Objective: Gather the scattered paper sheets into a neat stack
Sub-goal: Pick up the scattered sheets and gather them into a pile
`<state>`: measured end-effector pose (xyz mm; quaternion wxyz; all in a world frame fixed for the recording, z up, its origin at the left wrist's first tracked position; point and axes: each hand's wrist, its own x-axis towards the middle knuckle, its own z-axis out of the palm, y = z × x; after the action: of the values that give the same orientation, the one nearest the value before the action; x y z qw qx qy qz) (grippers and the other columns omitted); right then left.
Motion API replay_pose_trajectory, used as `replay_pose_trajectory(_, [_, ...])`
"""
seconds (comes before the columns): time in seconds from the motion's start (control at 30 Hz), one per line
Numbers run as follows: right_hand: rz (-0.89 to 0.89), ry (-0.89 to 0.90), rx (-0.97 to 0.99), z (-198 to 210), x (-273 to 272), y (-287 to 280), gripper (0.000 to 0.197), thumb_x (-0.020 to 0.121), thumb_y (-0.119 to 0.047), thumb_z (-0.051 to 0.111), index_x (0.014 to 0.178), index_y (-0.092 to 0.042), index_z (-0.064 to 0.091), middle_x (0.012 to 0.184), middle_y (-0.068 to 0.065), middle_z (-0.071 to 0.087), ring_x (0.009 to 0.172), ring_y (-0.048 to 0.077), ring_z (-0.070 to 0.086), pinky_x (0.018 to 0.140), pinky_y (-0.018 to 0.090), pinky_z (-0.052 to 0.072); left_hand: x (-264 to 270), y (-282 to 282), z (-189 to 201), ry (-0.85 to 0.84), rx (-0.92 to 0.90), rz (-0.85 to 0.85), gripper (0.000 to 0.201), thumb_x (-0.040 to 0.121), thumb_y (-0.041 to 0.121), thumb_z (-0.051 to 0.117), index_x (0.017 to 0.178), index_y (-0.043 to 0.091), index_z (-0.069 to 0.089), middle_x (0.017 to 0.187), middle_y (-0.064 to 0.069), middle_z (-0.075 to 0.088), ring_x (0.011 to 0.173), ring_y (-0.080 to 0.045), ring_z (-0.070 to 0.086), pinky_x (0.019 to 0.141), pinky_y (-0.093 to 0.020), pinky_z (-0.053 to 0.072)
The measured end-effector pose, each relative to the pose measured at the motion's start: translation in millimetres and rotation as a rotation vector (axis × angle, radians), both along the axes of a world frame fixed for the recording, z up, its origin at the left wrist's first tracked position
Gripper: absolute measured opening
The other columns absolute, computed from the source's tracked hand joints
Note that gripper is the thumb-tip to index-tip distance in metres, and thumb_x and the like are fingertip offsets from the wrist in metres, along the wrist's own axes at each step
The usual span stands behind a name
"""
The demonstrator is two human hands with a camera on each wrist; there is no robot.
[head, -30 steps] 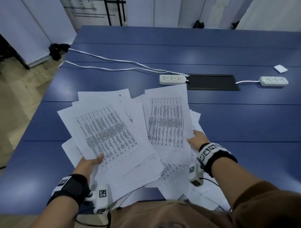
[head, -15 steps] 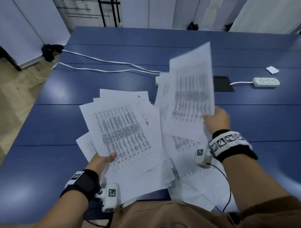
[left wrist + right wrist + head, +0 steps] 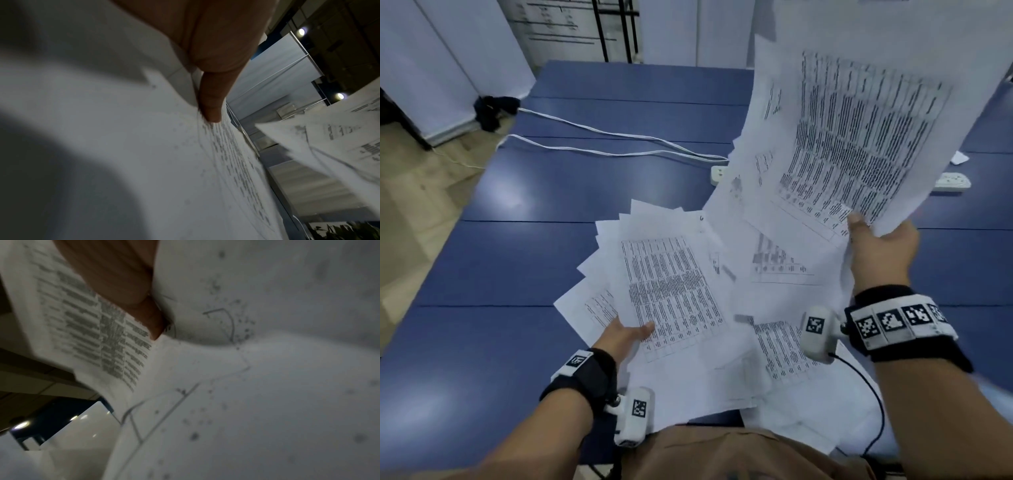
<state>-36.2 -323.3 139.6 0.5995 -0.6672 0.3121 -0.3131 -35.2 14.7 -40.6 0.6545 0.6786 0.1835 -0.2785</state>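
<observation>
Blue tabletop (image 3: 544, 260) stretches away under everything, its panels split by dark seams. White paper sheets (image 3: 774, 387) lie on its near edge in a loose, fanned heap, their corners pointing every way. A raised bunch of sheets (image 3: 852, 130) printed with dense tables stands tilted up above the right side of the heap, clear of the tabletop. The right hand (image 3: 881, 250) grips the lower edge of that bunch, thumb on the printed face and fingers curled behind it; the right wrist view shows the thumb (image 3: 127, 288) pressed against the paper. The left hand (image 3: 625, 337) holds the near left edge of a fanned bunch (image 3: 671, 287), thumb on top, the other fingers hidden beneath. Two white cables (image 3: 599, 140) run across the far tabletop to a power strip (image 3: 717, 173), and a second power strip (image 3: 953, 180) lies at the right.
</observation>
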Motion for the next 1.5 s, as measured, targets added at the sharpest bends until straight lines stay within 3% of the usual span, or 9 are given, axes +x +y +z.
replay_pose_trajectory(0.1, [0.03,0.144,0.033,-25.9,2.2,9.3,0.016,0.086,-0.008,0.068,0.096,-0.017,0.061,0.098,0.003,0.067,0.092,0.021,0.065,0.089,0.037,0.054,0.3,-5.3,1.4,-0.028,0.008,0.027,0.05,0.091,0.012,0.065,0.137,0.006,0.047,0.135,-0.009,0.057,0.117,-0.023,0.055,0.103,-0.033,0.037])
replay_pose_trajectory(0.33, [0.409,0.626,0.059,-97.0,-29.1,55.4,0.053,0.087,-0.008,0.067,0.135,-0.006,0.046,0.127,0.0,0.054,0.112,0.019,0.054,0.099,0.031,0.039,2.3,-11.8,6.8,-0.232,0.116,0.104,0.075,0.094,0.058,0.036,0.153,0.036,-0.004,0.16,0.016,0.002,0.145,-0.005,0.01,0.118,-0.032,0.01])
replay_pose_trajectory(0.53, [0.536,0.775,0.154,-119.9,-47.2,66.3,0.075,0.086,-0.005,0.068,0.148,-0.008,0.026,0.147,0.008,0.04,0.138,0.029,0.035,0.111,0.04,0.03,-0.2,-3.5,-12.9,-0.075,0.182,0.138,0.08,0.082,0.06,0.065,0.141,0.009,0.046,0.136,-0.002,0.055,0.127,-0.026,0.051,0.106,-0.037,0.039])
replay_pose_trajectory(0.67, [0.387,0.564,0.111,-121.3,-40.9,61.4,0.058,0.094,-0.019,0.059,0.146,-0.016,0.034,0.144,0.0,0.044,0.133,0.017,0.041,0.11,0.032,0.03,4.4,0.0,-21.9,-0.026,0.183,0.175,0.071,0.083,0.049,0.069,0.136,0.006,0.049,0.128,-0.006,0.061,0.116,-0.027,0.057,0.098,-0.035,0.042])
replay_pose_trajectory(1.0, [0.622,0.994,-0.11,-118.6,-33.5,26.8,0.057,0.101,-0.024,0.045,0.148,-0.002,0.023,0.154,0.013,0.029,0.141,0.028,0.03,0.113,0.035,0.025,4.8,2.2,-26.7,-0.032,0.106,0.24,0.065,0.09,0.044,0.063,0.141,0.009,0.045,0.132,-0.002,0.056,0.126,-0.027,0.05,0.106,-0.034,0.035])
replay_pose_trajectory(1.13, [0.792,1.072,-0.079,-115.0,-36.9,35.2,0.053,0.1,-0.024,0.047,0.147,-0.009,0.028,0.133,0.01,0.045,0.1,0.022,0.057,0.072,0.032,0.049,-2.3,2.2,-21.4,-0.054,0.102,0.145,0.035,0.089,0.026,0.067,0.123,0.015,0.061,0.12,0.0,0.066,0.111,-0.022,0.06,0.101,-0.034,0.043])
replay_pose_trajectory(1.23, [0.868,1.036,-0.071,-108.7,-40.4,45.6,0.059,0.098,-0.024,0.051,0.148,-0.008,0.025,0.15,0.009,0.036,0.129,0.027,0.044,0.093,0.034,0.045,-7.7,1.1,-16.4,-0.056,0.103,0.101,0.033,0.089,0.019,0.067,0.121,0.013,0.064,0.113,0.002,0.069,0.108,-0.019,0.062,0.099,-0.032,0.043])
replay_pose_trajectory(1.43, [0.632,0.886,0.11,-121.7,-47.1,59.4,0.046,0.09,-0.026,0.064,0.127,-0.003,0.052,0.12,0.01,0.06,0.123,0.032,0.052,0.101,0.04,0.04,-12.1,-1.8,-5.5,-0.113,0.078,0.099,0.031,0.077,0.012,0.077,0.106,0.017,0.068,0.095,0.014,0.072,0.096,-0.013,0.065,0.074,-0.022,0.048])
replay_pose_trajectory(1.5, [0.461,0.834,0.192,-124.8,-45.3,60.7,0.048,0.094,-0.024,0.06,0.133,0.0,0.047,0.117,0.012,0.055,0.126,0.035,0.048,0.103,0.041,0.038,-13.7,-1.6,-3.8,-0.119,0.036,0.1,0.041,0.077,0.006,0.079,0.113,0.02,0.064,0.102,0.013,0.07,0.097,-0.008,0.064,0.085,-0.027,0.048])
